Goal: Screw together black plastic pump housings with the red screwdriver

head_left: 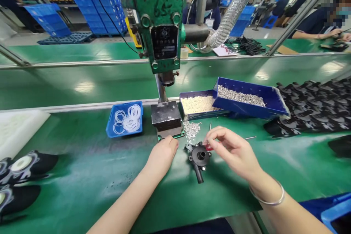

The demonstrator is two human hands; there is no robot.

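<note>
The right hand (231,150) is curled, with thumb and forefinger drawn toward each other just beside a round black plastic housing with pipe stubs (200,155); whether it grips anything small cannot be told. The housing lies on the green, glossy worktop (109,193), between the two hands. A red-handled tool (208,147) shows partly hidden by the right fingers. The left hand (163,154) rests with bent fingers at the front edge of the green-and-black metal press base (166,114); its grip cannot be told. Beyond the housing are scattered small pale rings (192,130), then a blue plastic bin of cream-coloured pieces (199,105) and a tilted blue bin of silver metal screws or pins (241,97). A blue tray of white rings (127,118) sits left of the base.
</note>
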